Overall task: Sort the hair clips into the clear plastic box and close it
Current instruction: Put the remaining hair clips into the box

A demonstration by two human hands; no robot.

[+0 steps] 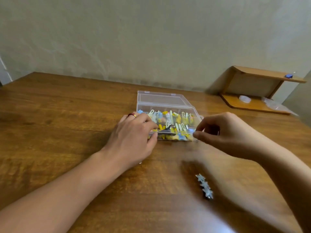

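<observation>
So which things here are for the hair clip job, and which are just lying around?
For the job:
clear box, lid open
hair clips inside it
star clip on the table
left hand and right hand at the box

Just lying around:
wooden shelf
small blue thing on top of it

Wood, clear plastic and a little metal.
The table (67, 115) is brown wood with a visible grain and a soft satin sheen. At 12 o'clock the box (161, 99) is clear, smooth, glossy plastic; the hair clips (175, 121) inside look like glossy yellow, white and blue plastic. At 5 o'clock the star hair clip (205, 186) glints like metal. At 2 o'clock the small shelf (262, 75) is matt wood.
</observation>
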